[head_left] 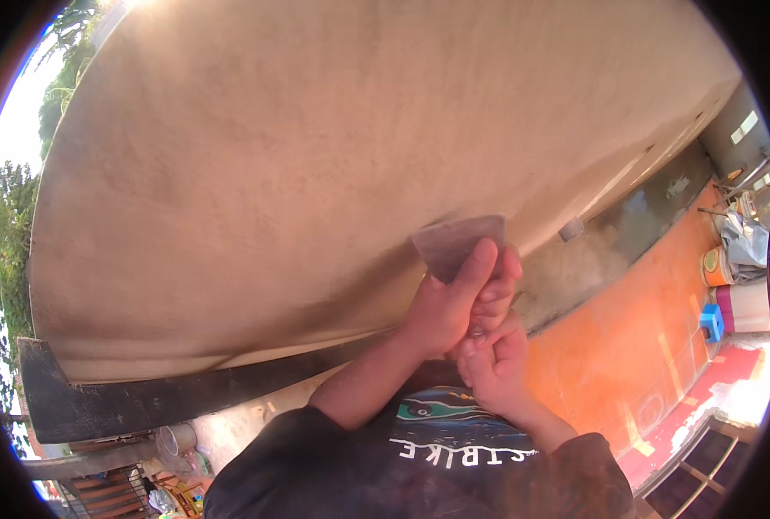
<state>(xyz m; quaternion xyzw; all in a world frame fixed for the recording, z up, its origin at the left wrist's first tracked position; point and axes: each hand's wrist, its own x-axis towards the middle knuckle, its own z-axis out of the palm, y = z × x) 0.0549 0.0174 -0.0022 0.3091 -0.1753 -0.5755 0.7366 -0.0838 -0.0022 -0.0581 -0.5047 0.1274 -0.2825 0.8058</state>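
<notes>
Left hand (444, 313) around grey scraper (450, 245)

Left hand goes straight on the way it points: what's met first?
Likely the broad beige wall, via the flat grey scraper blade in the left hand. The blade's edge looks at or near it; depth is unclear.

Just below the curled fingers of my right hand (493, 368), a row of white capital letters (469, 454) runs across the chest of my black shirt (290, 467), upside down from where I look. The letters are plain and set slightly apart, under a green-and-blue printed picture (441, 411) that sits nearer my fingers. Well off to their right, an orange-and-white bucket (716, 266) bears a marking too small for me to read.
</notes>
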